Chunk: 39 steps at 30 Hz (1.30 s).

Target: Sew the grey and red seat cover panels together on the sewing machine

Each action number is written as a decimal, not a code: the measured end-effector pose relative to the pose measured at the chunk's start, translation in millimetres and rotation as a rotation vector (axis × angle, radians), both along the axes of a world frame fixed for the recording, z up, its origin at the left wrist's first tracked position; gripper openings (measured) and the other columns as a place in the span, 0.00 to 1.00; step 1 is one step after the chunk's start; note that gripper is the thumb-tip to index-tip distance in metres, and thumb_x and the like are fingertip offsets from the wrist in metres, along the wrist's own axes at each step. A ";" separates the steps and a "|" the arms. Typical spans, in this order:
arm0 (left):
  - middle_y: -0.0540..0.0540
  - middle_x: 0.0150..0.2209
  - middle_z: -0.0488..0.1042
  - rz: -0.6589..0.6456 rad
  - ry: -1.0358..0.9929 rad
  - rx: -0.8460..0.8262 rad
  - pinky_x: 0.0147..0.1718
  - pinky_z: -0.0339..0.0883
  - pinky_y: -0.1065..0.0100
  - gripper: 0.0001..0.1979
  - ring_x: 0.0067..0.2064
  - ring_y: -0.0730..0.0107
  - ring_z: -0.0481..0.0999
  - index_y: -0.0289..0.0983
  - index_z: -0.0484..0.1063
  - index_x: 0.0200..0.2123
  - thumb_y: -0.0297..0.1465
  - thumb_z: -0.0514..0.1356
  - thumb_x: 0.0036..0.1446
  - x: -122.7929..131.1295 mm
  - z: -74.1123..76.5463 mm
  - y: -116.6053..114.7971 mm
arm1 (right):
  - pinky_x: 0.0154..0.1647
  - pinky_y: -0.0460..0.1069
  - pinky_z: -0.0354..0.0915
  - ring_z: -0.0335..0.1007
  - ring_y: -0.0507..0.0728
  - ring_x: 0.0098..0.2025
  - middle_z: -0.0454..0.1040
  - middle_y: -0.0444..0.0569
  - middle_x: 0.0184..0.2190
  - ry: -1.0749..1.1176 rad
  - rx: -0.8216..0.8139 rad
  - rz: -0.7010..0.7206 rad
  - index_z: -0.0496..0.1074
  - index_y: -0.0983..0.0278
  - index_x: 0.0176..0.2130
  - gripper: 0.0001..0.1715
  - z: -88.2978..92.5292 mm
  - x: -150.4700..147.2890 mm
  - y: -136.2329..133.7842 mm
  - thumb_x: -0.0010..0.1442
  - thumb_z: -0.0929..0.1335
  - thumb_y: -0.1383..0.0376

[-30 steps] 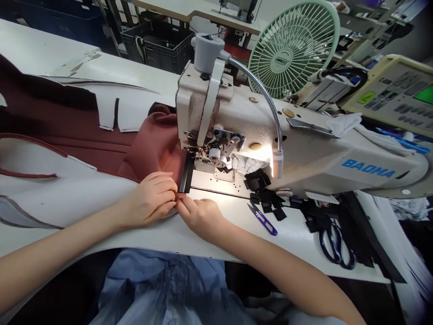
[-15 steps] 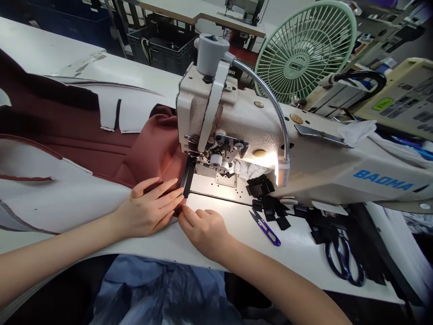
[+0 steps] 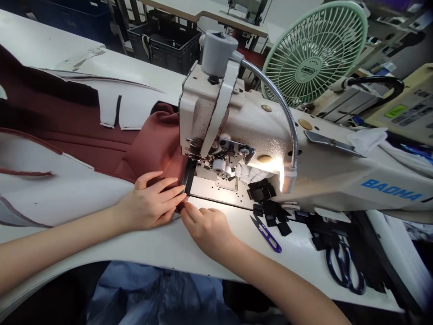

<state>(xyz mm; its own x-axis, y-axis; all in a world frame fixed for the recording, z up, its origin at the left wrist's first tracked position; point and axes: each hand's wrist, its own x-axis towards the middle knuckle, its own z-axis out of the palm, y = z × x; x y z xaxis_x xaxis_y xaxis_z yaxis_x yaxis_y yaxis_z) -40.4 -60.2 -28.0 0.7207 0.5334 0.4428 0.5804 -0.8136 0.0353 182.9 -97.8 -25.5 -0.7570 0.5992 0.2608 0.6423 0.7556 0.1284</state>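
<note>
Under the needle area of a white sewing machine (image 3: 219,167) lies a dark red fabric piece (image 3: 152,149) with a white backing. A black strip (image 3: 190,178) runs along its right edge, toward the presser foot. My left hand (image 3: 152,203) rests flat on the fabric with its fingers spread, the tips at the black strip. Close beside those fingertips, my right hand (image 3: 206,225) pinches the near corner of the fabric's edge between thumb and forefinger. The hand itself partly hides that corner.
Small black pieces (image 3: 267,203) lie right of the needle plate, with purple thread snips (image 3: 267,234) and dark-handled scissors (image 3: 345,266) nearby. A bent lamp (image 3: 288,178) hangs over the machine bed. A green fan (image 3: 309,70) stands behind, and a dark crate (image 3: 169,49) beyond the table.
The view has shifted slightly, so the machine and fan sit a little farther right. Both hands keep their places at the fabric's edge, with no clear change of grip.
</note>
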 end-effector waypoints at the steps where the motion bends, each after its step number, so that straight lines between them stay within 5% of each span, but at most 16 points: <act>1: 0.48 0.53 0.78 -0.003 -0.002 0.015 0.63 0.45 0.47 0.16 0.55 0.54 0.74 0.42 0.72 0.52 0.29 0.57 0.62 0.4 0.1 4.7 | 0.20 0.49 0.60 0.67 0.50 0.25 0.79 0.53 0.50 -0.016 -0.006 -0.004 0.74 0.66 0.46 0.17 0.0 0.6 3.9 0.68 0.59 0.74; 14: 0.50 0.43 0.81 -0.053 -0.021 0.143 0.64 0.49 0.51 0.10 0.50 0.64 0.75 0.41 0.75 0.45 0.29 0.57 0.62 10.2 -3.5 67.7 | 0.18 0.48 0.64 0.71 0.51 0.24 0.74 0.52 0.59 -0.192 -0.121 -0.178 0.72 0.63 0.55 0.21 2.5 2.0 52.0 0.68 0.60 0.72; 22: 0.52 0.28 0.75 -0.177 0.011 0.209 0.59 0.53 0.53 0.07 0.35 0.67 0.72 0.39 0.72 0.31 0.27 0.55 0.61 10.3 4.6 108.8 | 0.26 0.49 0.71 0.74 0.53 0.30 0.69 0.55 0.63 -0.244 -0.226 -0.323 0.65 0.64 0.63 0.28 1.4 -4.4 68.9 0.66 0.57 0.73; 30: 0.49 0.32 0.76 -0.206 0.095 0.206 0.58 0.54 0.58 0.11 0.39 0.66 0.73 0.39 0.72 0.30 0.30 0.54 0.65 8.9 6.8 118.4 | 0.26 0.49 0.67 0.74 0.54 0.31 0.70 0.54 0.60 -0.216 -0.240 -0.416 0.63 0.62 0.65 0.26 -3.3 -9.5 72.7 0.72 0.55 0.67; 33: 0.43 0.48 0.77 -0.060 0.206 0.150 0.61 0.51 0.55 0.16 0.54 0.58 0.71 0.41 0.75 0.45 0.44 0.54 0.66 -16.4 29.4 115.2 | 0.26 0.48 0.65 0.75 0.54 0.32 0.70 0.54 0.59 -0.223 -0.268 -0.430 0.65 0.61 0.62 0.23 4.8 -12.1 70.5 0.74 0.55 0.61; 35: 0.37 0.54 0.74 0.188 0.304 0.051 0.57 0.56 0.52 0.30 0.57 0.50 0.69 0.40 0.71 0.55 0.56 0.53 0.62 -48.3 49.5 112.2 | 0.27 0.48 0.64 0.76 0.55 0.35 0.70 0.54 0.58 -0.234 -0.302 -0.430 0.66 0.61 0.60 0.24 12.5 -15.4 70.8 0.74 0.56 0.55; 37: 0.35 0.44 0.77 0.478 0.423 -0.132 0.46 0.63 0.55 0.36 0.46 0.49 0.75 0.35 0.72 0.52 0.60 0.51 0.59 -83.9 63.6 101.2 | 0.28 0.48 0.64 0.76 0.56 0.37 0.71 0.55 0.56 -0.244 -0.325 -0.415 0.68 0.62 0.57 0.26 18.6 -21.2 74.2 0.73 0.58 0.50; 39: 0.42 0.30 0.77 0.576 0.499 -0.416 0.35 0.64 0.62 0.35 0.31 0.58 0.74 0.34 0.75 0.41 0.60 0.48 0.61 -112.0 64.3 75.7 | 0.30 0.48 0.64 0.76 0.57 0.40 0.72 0.55 0.53 -0.236 -0.327 -0.386 0.69 0.64 0.53 0.27 21.5 -29.7 80.6 0.72 0.58 0.47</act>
<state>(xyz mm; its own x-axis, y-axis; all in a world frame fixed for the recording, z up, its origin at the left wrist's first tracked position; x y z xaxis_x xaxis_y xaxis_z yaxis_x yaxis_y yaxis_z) -152.3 15.5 36.4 0.3463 0.9235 -0.1650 0.9251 -0.3654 -0.1034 153.3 -17.2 -4.1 -0.4822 0.8656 -0.1351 0.8624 0.4961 0.1006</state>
